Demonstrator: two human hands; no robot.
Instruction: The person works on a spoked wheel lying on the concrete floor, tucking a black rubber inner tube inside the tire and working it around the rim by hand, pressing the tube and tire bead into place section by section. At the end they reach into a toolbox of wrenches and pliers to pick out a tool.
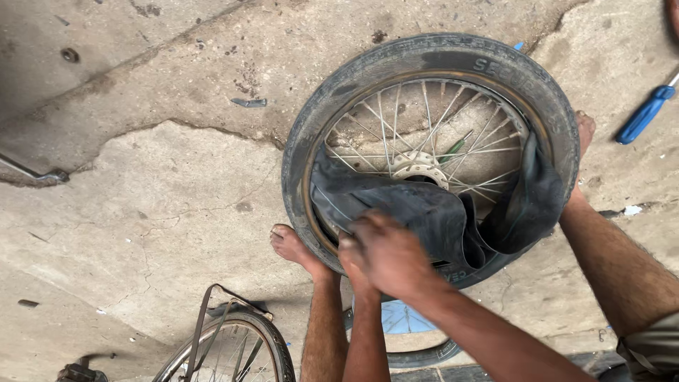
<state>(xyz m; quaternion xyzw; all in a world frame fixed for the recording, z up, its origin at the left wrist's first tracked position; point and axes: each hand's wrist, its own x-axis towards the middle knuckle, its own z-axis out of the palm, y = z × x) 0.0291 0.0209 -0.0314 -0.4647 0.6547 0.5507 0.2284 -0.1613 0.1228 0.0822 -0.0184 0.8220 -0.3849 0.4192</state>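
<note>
A spoked wheel (430, 152) lies flat on the cracked concrete floor (163, 205), its tyre (353, 92) on the rim. Both hands (385, 255) are bunched together at the wheel's near edge — gripping the limp black inner tube (431, 212). Right of the wheel lies a blue-handled screwdriver (643, 114).

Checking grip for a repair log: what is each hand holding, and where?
Left hand grips the loose inner tube at its near fold; right hand grips the tyre at its right edge.
</note>
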